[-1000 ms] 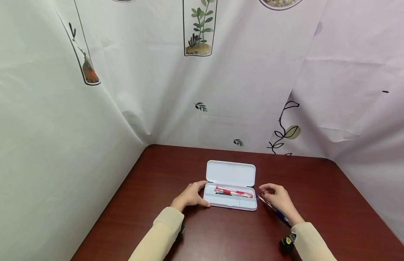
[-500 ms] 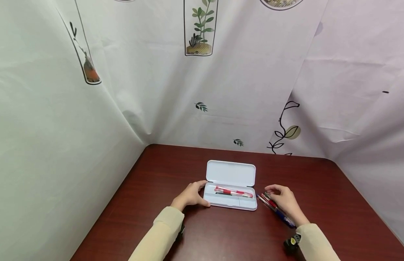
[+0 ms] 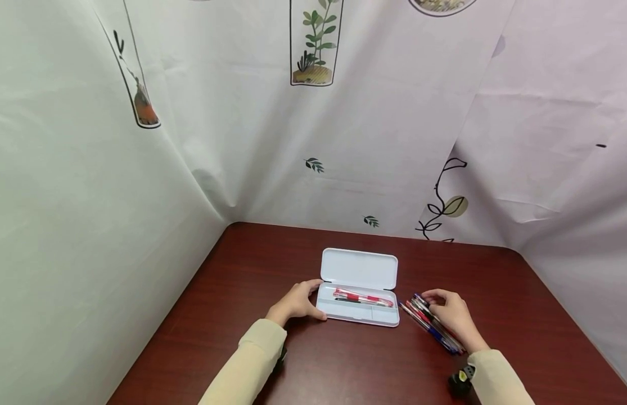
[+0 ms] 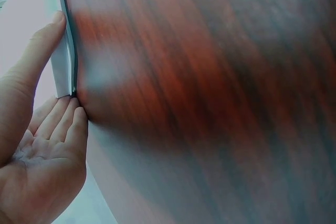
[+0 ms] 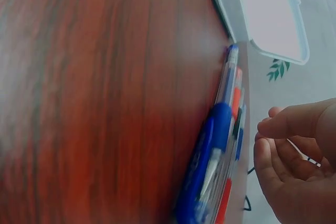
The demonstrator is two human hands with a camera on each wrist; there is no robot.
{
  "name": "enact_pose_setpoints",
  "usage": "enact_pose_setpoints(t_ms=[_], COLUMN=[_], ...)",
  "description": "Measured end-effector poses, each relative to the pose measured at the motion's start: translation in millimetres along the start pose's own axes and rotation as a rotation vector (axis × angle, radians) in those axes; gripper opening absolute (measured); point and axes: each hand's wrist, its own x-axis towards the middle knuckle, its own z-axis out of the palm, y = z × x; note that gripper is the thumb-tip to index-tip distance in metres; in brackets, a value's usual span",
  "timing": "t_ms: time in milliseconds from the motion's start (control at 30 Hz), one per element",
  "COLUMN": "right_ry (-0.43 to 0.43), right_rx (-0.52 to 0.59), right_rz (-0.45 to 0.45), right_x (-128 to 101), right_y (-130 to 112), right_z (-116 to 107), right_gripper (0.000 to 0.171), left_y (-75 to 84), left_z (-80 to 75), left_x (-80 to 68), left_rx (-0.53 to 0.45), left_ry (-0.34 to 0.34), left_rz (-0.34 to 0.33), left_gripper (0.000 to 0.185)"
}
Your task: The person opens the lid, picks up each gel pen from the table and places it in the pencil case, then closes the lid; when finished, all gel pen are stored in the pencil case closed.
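An open white pencil case lies mid-table with a red pen and a dark pen in its tray. My left hand holds the case's left end, thumb on the far side and fingers on the near side; in the left wrist view the left hand pinches the case's thin white wall. A bundle of blue, red and black pens lies to the right of the case. My right hand hovers over it, fingers loosely curled. In the right wrist view the right hand is just clear of the pens.
The dark red wooden table is fenced by white printed cloth on the left, back and right. A black wrist camera sits at my right cuff. The case lid lies flat behind the pens.
My right hand has slid right and towards me, uncovering more of the pen bundle. The left hand and the case have stayed put.
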Motion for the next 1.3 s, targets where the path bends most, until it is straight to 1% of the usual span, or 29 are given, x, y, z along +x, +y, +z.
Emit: enact_pose_setpoints(t_ms=[100,367,700,967,1067,1233,1300], right_ry=[-0.004,-0.031,-0.051,-0.021,-0.018,-0.024,-0.029], right_rx=[-0.002,0.04,-0.026,-0.096,-0.104,-0.085,-0.077], right_rz=[0.025,0.079,0.089,0.108,0.111,0.103,0.1], right_x=[-1.4,-5.4,-7.2,-6.8,-7.6,-6.9,-6.8], right_y=[3.4,12.4,17.9,25.2,26.4,28.0,29.3], right_z=[-2.1,-4.4,-7.3,-7.5,-7.6,-7.3,-7.0], right_gripper=[0.025,0.029,0.026,0.023,0.022,0.021,0.021], left_y=[-0.3,1.4,0.4,0.6,-0.1,-1.3,-1.6], left_z=[0.2,-1.3,-0.9,0.7,0.6,0.2,0.3], left_x=[0.2,0.3,0.6,0.2,0.6,1.1,1.0], left_rx=[0.006,0.006,0.016,0.014,0.018,0.016,0.019], left_ry=[0.001,-0.002,-0.001,-0.001,-0.003,0.001,0.002], left_rz=[0.003,-0.002,-0.004,-0.006,-0.004,-0.015,-0.01], left_gripper=[0.09,0.091,0.091,0.091,0.091,0.091,0.091])
